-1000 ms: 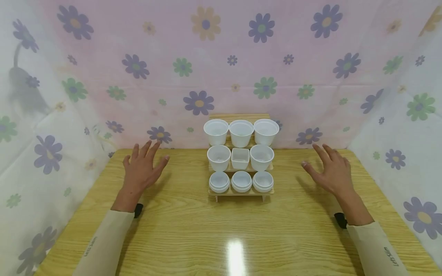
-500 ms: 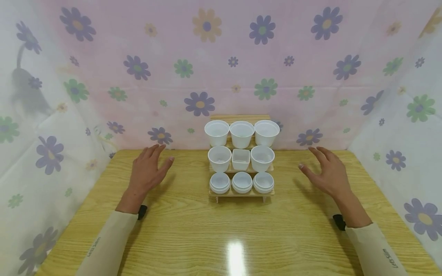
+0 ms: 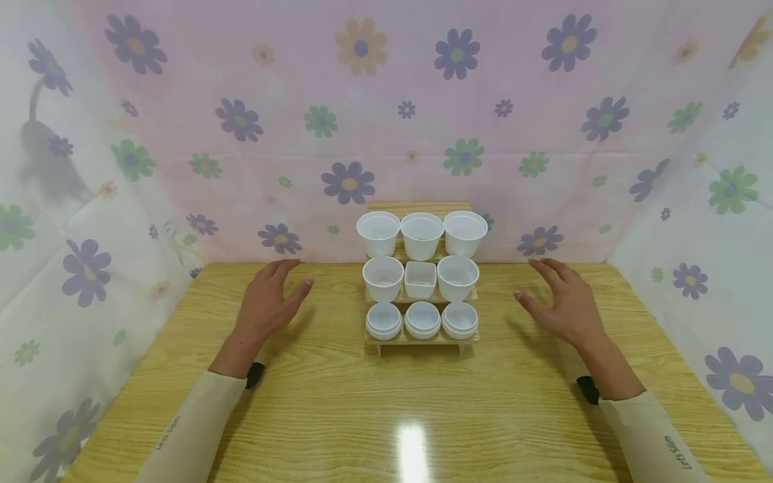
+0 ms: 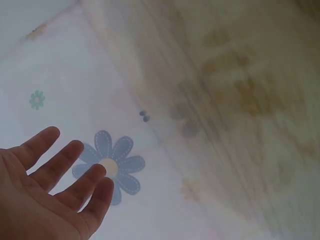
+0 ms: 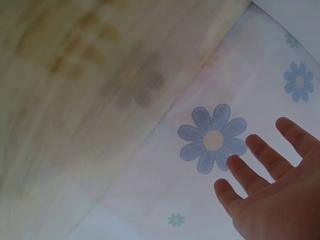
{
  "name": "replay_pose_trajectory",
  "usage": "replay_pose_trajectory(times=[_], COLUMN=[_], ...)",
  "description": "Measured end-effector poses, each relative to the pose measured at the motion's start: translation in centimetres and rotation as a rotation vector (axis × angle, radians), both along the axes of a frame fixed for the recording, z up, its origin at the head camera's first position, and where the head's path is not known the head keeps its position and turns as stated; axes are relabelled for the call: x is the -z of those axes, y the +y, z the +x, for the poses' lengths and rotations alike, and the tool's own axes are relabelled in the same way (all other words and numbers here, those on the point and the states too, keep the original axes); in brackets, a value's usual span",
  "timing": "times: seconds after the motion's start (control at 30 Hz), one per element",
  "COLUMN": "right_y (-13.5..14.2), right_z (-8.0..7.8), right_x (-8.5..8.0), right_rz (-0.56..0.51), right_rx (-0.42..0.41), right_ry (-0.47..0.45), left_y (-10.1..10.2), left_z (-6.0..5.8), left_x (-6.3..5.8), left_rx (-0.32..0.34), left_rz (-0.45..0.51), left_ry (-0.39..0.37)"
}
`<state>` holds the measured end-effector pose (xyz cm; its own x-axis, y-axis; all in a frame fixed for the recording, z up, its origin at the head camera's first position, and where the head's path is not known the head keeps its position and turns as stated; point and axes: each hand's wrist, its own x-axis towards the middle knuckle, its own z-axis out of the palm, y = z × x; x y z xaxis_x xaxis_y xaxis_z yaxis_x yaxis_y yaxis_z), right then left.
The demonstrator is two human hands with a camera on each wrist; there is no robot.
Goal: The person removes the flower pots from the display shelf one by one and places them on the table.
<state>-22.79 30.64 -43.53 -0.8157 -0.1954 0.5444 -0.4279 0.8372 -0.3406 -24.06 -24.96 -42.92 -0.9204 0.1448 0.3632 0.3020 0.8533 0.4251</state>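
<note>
A small wooden tiered stand [image 3: 423, 340] is at the back middle of the table in the head view. Three tall white plastic cups [image 3: 422, 236] line its top step. On the middle step, two round white cups [image 3: 383, 279] flank a square white cup [image 3: 420, 280]. Three low white tubs [image 3: 423, 320] sit on the bottom step. My left hand [image 3: 266, 302] hovers to the left of the stand, fingers relaxed, holding nothing. To the right of the stand, my right hand [image 3: 564, 305] is likewise spread and holds nothing. Both wrist views show bare, extended fingers.
The wood-grain table [image 3: 338, 409] reaches back to a pink flowered cloth [image 3: 272, 154]. White flowered cloth walls [image 3: 36, 282] close in the left and right sides. A bright light reflection lies on the table's front.
Both hands have moved inward a little, nearer to the stand, the left one more. Their fingers have bent slightly more inward. The cups and stand stay in place.
</note>
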Motion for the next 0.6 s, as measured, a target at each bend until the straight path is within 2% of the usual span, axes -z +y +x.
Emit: replay_pose_trajectory(times=[0.27,0.47,0.6], right_y=[-0.5,-1.0,-1.4], right_z=[-0.1,-0.3,-0.2], right_x=[0.1,0.0,-0.1], right_rz=[-0.020,-0.029,-0.038], right_rx=[-0.061,-0.150,-0.180], right_ry=[0.035,0.079,0.083], left_y=[0.9,1.2,1.7], left_z=[0.1,0.2,0.4], left_x=[0.3,0.4,0.3], left_rx=[0.033,0.038,0.062], left_rz=[0.063,0.086,0.105], left_ry=[-0.053,-0.067,-0.075])
